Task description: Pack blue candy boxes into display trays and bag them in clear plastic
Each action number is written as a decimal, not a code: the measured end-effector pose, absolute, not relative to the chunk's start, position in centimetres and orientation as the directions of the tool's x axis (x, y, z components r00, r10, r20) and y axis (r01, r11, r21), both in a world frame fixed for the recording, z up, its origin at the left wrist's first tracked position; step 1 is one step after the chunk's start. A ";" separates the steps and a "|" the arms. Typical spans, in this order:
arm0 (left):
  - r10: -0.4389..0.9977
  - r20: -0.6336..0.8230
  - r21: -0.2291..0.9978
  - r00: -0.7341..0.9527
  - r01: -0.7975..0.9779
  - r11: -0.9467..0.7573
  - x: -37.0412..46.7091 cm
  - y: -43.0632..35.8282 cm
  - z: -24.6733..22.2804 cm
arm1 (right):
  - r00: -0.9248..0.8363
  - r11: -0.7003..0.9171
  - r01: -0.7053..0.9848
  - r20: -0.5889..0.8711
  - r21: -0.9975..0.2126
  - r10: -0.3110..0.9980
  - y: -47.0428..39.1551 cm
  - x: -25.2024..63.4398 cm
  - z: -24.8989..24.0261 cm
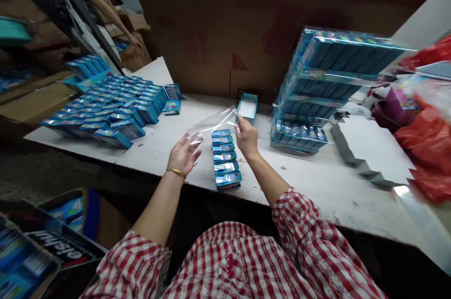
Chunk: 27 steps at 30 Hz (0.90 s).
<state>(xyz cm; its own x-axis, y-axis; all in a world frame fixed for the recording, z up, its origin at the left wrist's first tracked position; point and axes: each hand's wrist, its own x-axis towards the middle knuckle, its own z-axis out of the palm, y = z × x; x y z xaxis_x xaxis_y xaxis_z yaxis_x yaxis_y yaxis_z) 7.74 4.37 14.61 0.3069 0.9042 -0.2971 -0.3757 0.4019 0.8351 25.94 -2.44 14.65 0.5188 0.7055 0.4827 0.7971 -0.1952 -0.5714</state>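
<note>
My right hand (247, 137) is closed in a pinch on one end of a clear plastic bag (216, 121). The bag stretches leftward through the air to my left hand (183, 153), whose fingers are apart, palm turned up, with the film lying against their tips. Below and between both hands, a row of small blue boxes (226, 167) stands on the table, running toward its front edge. Just behind my right hand is an open blue display tray (247, 106) with a white inside.
Many small blue boxes (116, 102) stand massed at left. Film-wrapped display trays (317, 78) are stacked high at right, near flattened white cardboard (373, 149) and red plastic bags (426, 144). A cardboard wall (197, 22) backs the white table (183, 177). Another person's arm (112, 15) shows at upper left.
</note>
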 end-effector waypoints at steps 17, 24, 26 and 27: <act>0.884 -0.389 0.687 0.259 -0.558 0.466 12.3 11.3 12.4 | 0.646 0.010 -0.359 -0.241 -0.933 0.724 5.2 27.9 14.1; 0.968 -0.137 0.818 0.212 -0.526 0.231 13.9 14.0 14.7 | 0.563 0.155 -0.375 -0.092 -0.914 0.821 7.5 29.4 15.7; 0.979 0.092 0.835 0.182 -0.550 0.023 14.1 14.5 15.4 | 0.532 0.312 -0.297 0.115 -0.903 0.839 7.8 29.8 16.0; 0.971 0.166 0.836 0.172 -0.548 -0.045 14.2 14.7 15.1 | 0.515 0.345 -0.260 0.173 -0.902 0.839 8.0 30.1 15.6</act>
